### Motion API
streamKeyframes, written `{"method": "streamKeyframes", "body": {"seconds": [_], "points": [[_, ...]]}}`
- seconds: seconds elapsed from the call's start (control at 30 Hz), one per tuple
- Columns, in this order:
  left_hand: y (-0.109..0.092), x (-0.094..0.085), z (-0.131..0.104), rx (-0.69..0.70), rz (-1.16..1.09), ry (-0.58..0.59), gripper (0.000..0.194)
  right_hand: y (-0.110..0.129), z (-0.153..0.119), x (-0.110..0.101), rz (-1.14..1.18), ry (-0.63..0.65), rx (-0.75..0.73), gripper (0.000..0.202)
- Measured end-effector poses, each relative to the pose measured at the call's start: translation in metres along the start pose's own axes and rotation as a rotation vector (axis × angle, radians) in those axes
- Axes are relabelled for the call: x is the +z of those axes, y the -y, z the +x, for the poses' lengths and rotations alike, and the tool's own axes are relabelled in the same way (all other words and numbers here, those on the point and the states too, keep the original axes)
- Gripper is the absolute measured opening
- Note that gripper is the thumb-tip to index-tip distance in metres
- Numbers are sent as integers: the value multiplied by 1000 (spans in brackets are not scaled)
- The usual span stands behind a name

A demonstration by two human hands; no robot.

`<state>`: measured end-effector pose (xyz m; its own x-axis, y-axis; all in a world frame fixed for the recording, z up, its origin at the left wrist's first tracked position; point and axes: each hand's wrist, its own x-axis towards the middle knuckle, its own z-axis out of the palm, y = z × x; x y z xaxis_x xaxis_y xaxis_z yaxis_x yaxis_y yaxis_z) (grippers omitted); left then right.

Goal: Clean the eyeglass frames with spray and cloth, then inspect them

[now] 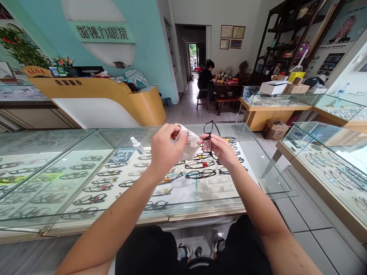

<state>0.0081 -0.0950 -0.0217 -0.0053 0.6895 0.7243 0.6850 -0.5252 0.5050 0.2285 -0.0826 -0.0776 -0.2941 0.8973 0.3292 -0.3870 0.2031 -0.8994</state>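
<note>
Above the glass display case, my left hand [168, 145] is closed on a white cloth [189, 147] with red and dark print, which hangs down from the fingers. My right hand [220, 148] pinches a pair of dark-framed eyeglasses [211, 131], with one lens beside the fingers and the frame tilted upright. The cloth and the eyeglasses are close together; whether they touch I cannot tell. A small white spray bottle [138, 146] stands on the glass to the left of my left hand.
Rows of eyeglasses [200, 174] lie inside the glass case [183, 206] below my hands. Another display case [329, 168] stands at the right. A yellow counter [114, 91] is at the back left. A person [205, 78] sits at a far table.
</note>
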Motion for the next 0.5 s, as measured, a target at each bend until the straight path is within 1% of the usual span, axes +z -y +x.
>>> {"method": "streamKeyframes", "body": {"seconds": [0.1, 0.13, 0.2, 0.3, 0.4, 0.5], "points": [[-3, -4, 0, -137, -56, 87, 16, -1, -1, 0, -10, 10, 1, 39], [-3, -4, -1, -166, -74, 118, 17, -1, -1, 0, -16, 7, 3, 40], [-3, -2, -5, -176, -100, 146, 19, -2, 0, 1, -20, -6, 3, 40], [-2, 10, -15, -122, -151, 120, 20, -4, 1, 2, 14, -26, -11, 39], [-2, 24, -29, -12, -193, 62, 19, -8, 4, 3, 66, -51, -30, 37], [-2, 35, -37, 101, -183, -7, 15, -11, 6, 3, 100, -72, -11, 36]]}}
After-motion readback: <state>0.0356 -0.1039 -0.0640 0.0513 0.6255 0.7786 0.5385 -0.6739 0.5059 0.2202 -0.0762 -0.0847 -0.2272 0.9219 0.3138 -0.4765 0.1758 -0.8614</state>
